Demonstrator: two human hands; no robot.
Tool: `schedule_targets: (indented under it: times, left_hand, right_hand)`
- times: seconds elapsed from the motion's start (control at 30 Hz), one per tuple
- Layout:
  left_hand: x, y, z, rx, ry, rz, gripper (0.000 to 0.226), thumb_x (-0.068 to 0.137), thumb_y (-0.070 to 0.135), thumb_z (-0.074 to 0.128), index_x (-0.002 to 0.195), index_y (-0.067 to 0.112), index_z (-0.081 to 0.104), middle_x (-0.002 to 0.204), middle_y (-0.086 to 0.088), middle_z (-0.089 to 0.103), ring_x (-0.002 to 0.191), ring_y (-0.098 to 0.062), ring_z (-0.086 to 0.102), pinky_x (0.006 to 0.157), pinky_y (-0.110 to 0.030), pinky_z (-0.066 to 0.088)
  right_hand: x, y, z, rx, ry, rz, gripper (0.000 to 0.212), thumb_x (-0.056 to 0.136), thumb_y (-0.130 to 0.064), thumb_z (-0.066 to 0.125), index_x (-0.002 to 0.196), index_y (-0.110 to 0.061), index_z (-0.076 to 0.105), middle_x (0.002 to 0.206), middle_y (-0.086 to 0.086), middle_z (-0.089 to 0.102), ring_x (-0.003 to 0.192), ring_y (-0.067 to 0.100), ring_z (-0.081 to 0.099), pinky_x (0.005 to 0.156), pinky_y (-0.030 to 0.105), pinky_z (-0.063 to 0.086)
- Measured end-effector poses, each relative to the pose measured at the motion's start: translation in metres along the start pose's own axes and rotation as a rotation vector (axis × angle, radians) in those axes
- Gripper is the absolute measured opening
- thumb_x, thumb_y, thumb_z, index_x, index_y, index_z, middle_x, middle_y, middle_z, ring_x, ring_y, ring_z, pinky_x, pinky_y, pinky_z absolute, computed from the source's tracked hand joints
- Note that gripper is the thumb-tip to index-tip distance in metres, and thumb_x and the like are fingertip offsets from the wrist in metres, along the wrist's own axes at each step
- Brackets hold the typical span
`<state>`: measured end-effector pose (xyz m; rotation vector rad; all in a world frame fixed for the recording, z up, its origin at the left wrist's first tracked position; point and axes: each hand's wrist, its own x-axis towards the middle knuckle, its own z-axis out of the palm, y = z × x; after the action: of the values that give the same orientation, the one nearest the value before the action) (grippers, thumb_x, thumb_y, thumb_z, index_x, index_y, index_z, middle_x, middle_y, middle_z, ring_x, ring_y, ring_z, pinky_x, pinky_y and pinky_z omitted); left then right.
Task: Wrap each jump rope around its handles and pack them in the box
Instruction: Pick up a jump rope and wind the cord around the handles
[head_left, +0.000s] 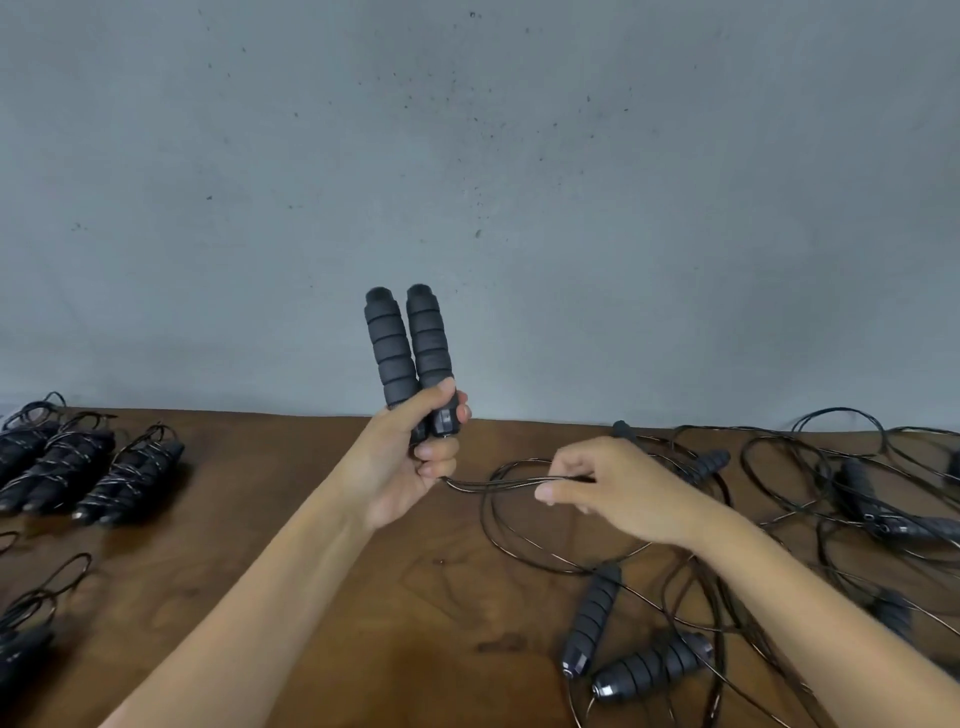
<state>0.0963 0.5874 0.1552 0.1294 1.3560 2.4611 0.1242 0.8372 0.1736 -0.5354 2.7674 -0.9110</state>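
Left hand (410, 462) around handles (408, 345)

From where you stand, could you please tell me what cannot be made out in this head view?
- The box: nowhere in the head view.
- Lower ends of the held handles: covered by the left hand.
- Cord inside the right hand: hidden by its fingers.
- Wrapped ropes: cut off by the left edge.
- Loose ropes: tangled, uncountable, cut by the right edge.

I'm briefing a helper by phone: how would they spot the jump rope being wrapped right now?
Above the middle of the brown table, the left hand grips a pair of black foam handles upright. Unlike every other pair, they are off the table, their cord pinched by the right hand.
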Motion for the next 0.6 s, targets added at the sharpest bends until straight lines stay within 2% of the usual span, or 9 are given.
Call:
schedule_targets:
  times: [0.03, 0.1, 0.17, 0.27, 0.33, 0.4, 0.47, 0.53, 0.6]
  left_hand:
    - [0.000, -0.003, -0.004, 0.015, 0.003, -0.003, 0.016, 0.097, 0.027, 0.068, 0.096, 0.012, 0.062, 0.086, 0.000, 0.056, 0.048, -0.006, 0.025, 0.048, -0.021, 0.019]
    - [-0.001, -0.009, -0.009, 0.044, 0.001, -0.008, 0.016, 0.098, 0.026, 0.069, 0.097, 0.011, 0.063, 0.088, -0.002, 0.056, 0.050, -0.007, 0.024, 0.047, -0.021, 0.021]
    - [-0.001, -0.017, -0.012, 0.081, 0.003, -0.016, 0.016, 0.098, 0.026, 0.069, 0.098, 0.011, 0.064, 0.089, -0.004, 0.056, 0.052, -0.009, 0.023, 0.047, -0.022, 0.022]
    - [-0.001, -0.029, -0.011, 0.147, 0.015, -0.027, 0.018, 0.095, 0.027, 0.073, 0.097, 0.010, 0.065, 0.087, -0.004, 0.057, 0.053, -0.010, 0.022, 0.048, -0.023, 0.020]
    - [-0.001, -0.038, -0.007, 0.168, 0.013, -0.035, 0.020, 0.095, 0.026, 0.074, 0.098, 0.010, 0.064, 0.086, -0.004, 0.057, 0.054, -0.011, 0.021, 0.051, -0.025, 0.018]
    - [0.000, -0.047, -0.003, 0.162, 0.002, -0.040, 0.025, 0.094, 0.029, 0.077, 0.099, 0.009, 0.064, 0.085, -0.004, 0.058, 0.055, -0.011, 0.021, 0.050, -0.024, 0.018]
    - [0.002, -0.055, 0.003, 0.155, -0.022, -0.051, 0.035, 0.089, 0.036, 0.082, 0.101, 0.007, 0.065, 0.085, -0.005, 0.059, 0.054, -0.010, 0.022, 0.048, -0.022, 0.021]
    - [0.003, -0.062, 0.009, 0.153, -0.053, -0.069, 0.043, 0.080, 0.040, 0.085, 0.099, 0.008, 0.065, 0.082, -0.003, 0.058, 0.053, -0.009, 0.024, 0.048, -0.021, 0.021]
    - [0.004, -0.069, 0.015, 0.158, -0.092, -0.095, 0.049, 0.073, 0.042, 0.086, 0.100, 0.008, 0.064, 0.078, -0.001, 0.053, 0.053, -0.008, 0.024, 0.049, -0.021, 0.019]
  right_hand:
    - [0.002, 0.002, -0.008, -0.025, 0.008, 0.005, 0.027, 0.092, -0.048, 0.070, 0.077, -0.025, 0.068, 0.065, -0.013, 0.062, 0.060, -0.003, 0.056, 0.070, 0.019, 0.045]
    - [0.009, 0.008, -0.023, -0.064, 0.037, 0.001, 0.024, 0.089, -0.048, 0.073, 0.078, -0.027, 0.069, 0.078, -0.015, 0.070, 0.076, 0.002, 0.066, 0.084, 0.029, 0.054]
    - [0.014, 0.008, -0.037, -0.104, 0.052, -0.023, 0.018, 0.087, -0.042, 0.077, 0.080, -0.027, 0.071, 0.088, -0.014, 0.074, 0.087, 0.004, 0.067, 0.092, 0.038, 0.054]
    - [0.020, -0.002, -0.059, -0.148, 0.093, -0.050, 0.011, 0.086, -0.034, 0.079, 0.080, -0.027, 0.073, 0.086, -0.017, 0.074, 0.086, 0.001, 0.067, 0.089, 0.035, 0.054]
    - [0.022, -0.012, -0.070, -0.209, 0.095, -0.088, 0.009, 0.090, -0.032, 0.075, 0.083, -0.028, 0.073, 0.086, -0.019, 0.072, 0.086, -0.003, 0.065, 0.083, 0.027, 0.051]
    - [0.023, -0.024, -0.076, -0.302, 0.094, -0.159, 0.009, 0.095, -0.029, 0.070, 0.086, -0.027, 0.072, 0.083, -0.019, 0.069, 0.083, -0.007, 0.060, 0.072, 0.015, 0.042]
    - [0.024, -0.037, -0.077, -0.378, 0.102, -0.228, 0.010, 0.098, -0.026, 0.066, 0.088, -0.026, 0.070, 0.083, -0.021, 0.064, 0.081, -0.011, 0.056, 0.070, 0.011, 0.037]
    - [0.027, -0.051, -0.076, -0.434, 0.115, -0.284, 0.008, 0.097, -0.027, 0.067, 0.090, -0.027, 0.070, 0.086, -0.021, 0.063, 0.085, -0.008, 0.056, 0.074, 0.014, 0.039]
    - [0.030, -0.064, -0.075, -0.476, 0.146, -0.312, 0.007, 0.092, -0.033, 0.073, 0.089, -0.027, 0.069, 0.088, -0.018, 0.065, 0.088, 0.001, 0.058, 0.079, 0.029, 0.047]
